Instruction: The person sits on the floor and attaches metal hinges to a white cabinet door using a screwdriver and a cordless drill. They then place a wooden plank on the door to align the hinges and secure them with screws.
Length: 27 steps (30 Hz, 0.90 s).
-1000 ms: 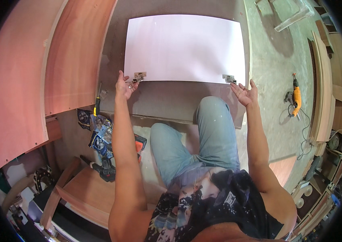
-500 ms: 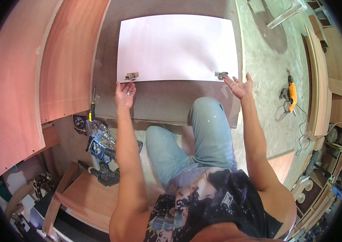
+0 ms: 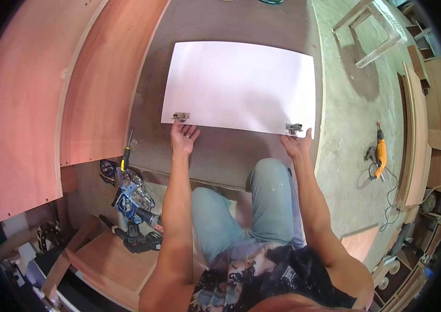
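Note:
A white rectangular panel (image 3: 238,86) lies in front of me, with two metal cabinet hinges along its near edge. My left hand (image 3: 183,139) is palm up beside the left hinge (image 3: 181,116). Its thumb reaches the panel's edge, and the other fingers are spread just below it. My right hand (image 3: 297,146) is at the near right corner, below the right hinge (image 3: 294,128). There the thumb and fingers are apart at the edge; whether any fingertips go under the panel is hard to see. Both hands are open.
Reddish wooden boards (image 3: 103,83) stand on the left. Near my left arm lie a screwdriver (image 3: 126,156), plastic packets of hardware (image 3: 134,191) and a black power drill (image 3: 136,236). On the right are an orange corded power tool (image 3: 381,156), a stool (image 3: 381,23) and stacked wood (image 3: 417,140).
My view has shifted, so the panel appears lower and further right. Both hands have moved inward along its near edge, the right one now under its hinge.

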{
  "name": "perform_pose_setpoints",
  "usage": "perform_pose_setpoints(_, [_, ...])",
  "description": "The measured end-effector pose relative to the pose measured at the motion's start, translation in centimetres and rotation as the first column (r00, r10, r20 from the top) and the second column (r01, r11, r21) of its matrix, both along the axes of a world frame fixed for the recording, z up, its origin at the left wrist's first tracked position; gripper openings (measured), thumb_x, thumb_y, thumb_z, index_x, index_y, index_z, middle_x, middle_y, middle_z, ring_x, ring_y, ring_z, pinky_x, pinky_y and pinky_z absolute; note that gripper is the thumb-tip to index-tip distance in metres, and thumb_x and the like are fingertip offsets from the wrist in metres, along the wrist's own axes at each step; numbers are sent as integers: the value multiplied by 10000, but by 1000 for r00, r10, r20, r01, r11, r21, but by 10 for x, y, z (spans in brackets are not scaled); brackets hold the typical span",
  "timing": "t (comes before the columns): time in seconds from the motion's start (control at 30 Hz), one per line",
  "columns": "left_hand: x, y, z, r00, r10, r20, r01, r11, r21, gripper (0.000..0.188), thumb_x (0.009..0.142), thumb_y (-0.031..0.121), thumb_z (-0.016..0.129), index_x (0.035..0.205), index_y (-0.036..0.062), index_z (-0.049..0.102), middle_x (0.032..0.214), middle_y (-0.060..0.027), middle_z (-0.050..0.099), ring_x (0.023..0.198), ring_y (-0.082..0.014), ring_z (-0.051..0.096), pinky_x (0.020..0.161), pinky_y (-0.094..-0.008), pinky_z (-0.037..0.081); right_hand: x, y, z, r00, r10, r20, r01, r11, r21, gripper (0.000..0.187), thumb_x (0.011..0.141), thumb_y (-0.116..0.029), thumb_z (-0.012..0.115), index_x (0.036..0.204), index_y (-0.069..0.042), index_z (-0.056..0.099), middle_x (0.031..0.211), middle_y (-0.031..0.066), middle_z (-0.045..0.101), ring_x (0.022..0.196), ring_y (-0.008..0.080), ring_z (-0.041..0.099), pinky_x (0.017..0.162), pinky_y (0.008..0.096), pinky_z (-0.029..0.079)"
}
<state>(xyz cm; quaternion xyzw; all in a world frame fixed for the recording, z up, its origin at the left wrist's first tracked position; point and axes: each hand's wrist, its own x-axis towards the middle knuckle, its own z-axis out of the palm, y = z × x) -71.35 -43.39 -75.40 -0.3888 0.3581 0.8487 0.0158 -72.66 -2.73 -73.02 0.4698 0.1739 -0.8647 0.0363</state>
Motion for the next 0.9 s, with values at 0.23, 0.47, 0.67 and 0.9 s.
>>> perform_pose_setpoints(0.23, [-88,7,-2,996,-71,-60,71,997,2,850,889,461,614,1494,20,211,1454,-214,292,1307,-350,378,1051,-575,348,-67,4,-14,999,-8,-42,12,996,85,1133,850,-711,518,1495,55,-12,1556,283,67,1440,418,174,1169,493,179])
perform_pose_setpoints(0.47, [-177,17,-6,989,-132,-67,131,991,-15,732,894,463,590,1505,211,276,1542,-190,219,1377,-386,326,1081,-617,279,-153,-1,0,988,138,-65,-122,972,203,1125,829,-789,410,1525,-5,3,1586,209,117,1438,354,252,1155,595,23])
perform_pose_setpoints(0.67, [-241,32,-8,984,-143,-103,136,988,-74,826,844,531,605,1493,130,289,1562,-137,238,1401,-360,304,1117,-593,241,-208,6,8,940,297,-168,-273,950,151,1068,804,-850,300,1561,-157,2,1615,131,90,1494,316,50,1149,603,-44])
perform_pose_setpoints(0.9, [-255,39,-8,954,-147,-260,125,987,-98,886,820,525,649,1530,295,173,1608,-71,152,1434,-384,209,1123,-618,153,-221,-16,12,925,318,-209,-284,942,176,974,860,-794,253,1560,-153,36,1632,96,34,1502,297,3,1148,595,-91])
